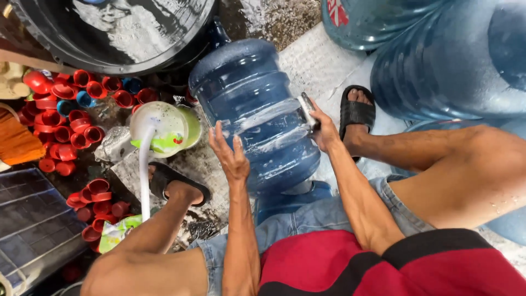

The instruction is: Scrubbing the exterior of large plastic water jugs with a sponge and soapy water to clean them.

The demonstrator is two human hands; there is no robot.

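A seated person steadies a large blue water jug (255, 109) lying on its side on the wet ground between their sandalled feet. The left hand (231, 156) rests flat against the jug's flank, fingers spread and gripping nothing. The right hand (323, 129) is closed around a small pale scrubbing tool (307, 109), pressing it to the jug's ribbed middle. Red bottle caps (60, 115) lie scattered to the left beside a white bowl (164, 123) fed by a white hose (144, 175); more blue jugs (438, 60) crowd the right
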